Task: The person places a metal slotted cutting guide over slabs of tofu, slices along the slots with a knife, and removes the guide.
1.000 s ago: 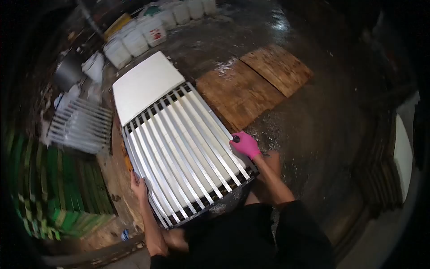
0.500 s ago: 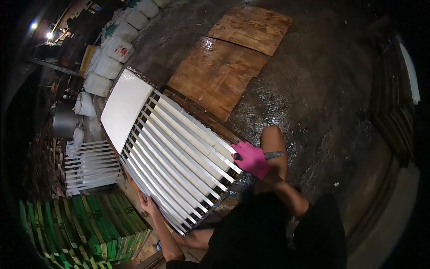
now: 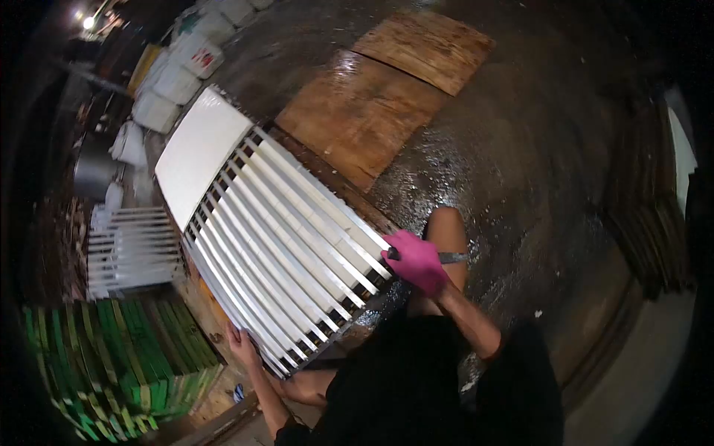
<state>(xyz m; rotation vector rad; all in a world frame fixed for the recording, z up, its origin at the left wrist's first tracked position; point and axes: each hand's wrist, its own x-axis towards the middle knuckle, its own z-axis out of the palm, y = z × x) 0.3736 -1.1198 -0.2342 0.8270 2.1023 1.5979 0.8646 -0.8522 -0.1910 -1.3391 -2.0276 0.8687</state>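
Observation:
A rack of long pale metal slats (image 3: 277, 249) lies in front of me over white slabs. Beyond its far end a smooth white sheet (image 3: 201, 152) shows. My right hand (image 3: 416, 262), in a pink glove, is closed round the dark handle of a knife (image 3: 454, 258), whose blade points right. That hand rests at the rack's near right corner. Bare and ungloved, my left hand (image 3: 242, 346) grips the rack's near left edge, with some fingers hidden by the frame.
Green-edged boards (image 3: 111, 364) are stacked at lower left, with another slatted rack (image 3: 134, 249) behind them. White sacks (image 3: 175, 78) line the upper left. Two wooden boards (image 3: 364, 111) lie on the wet floor (image 3: 520, 171). A dark stack (image 3: 647, 208) stands at right.
The whole scene has shifted slightly left in view, as my head turned. Both hands keep their places on the rack, and the knife stays in my right hand.

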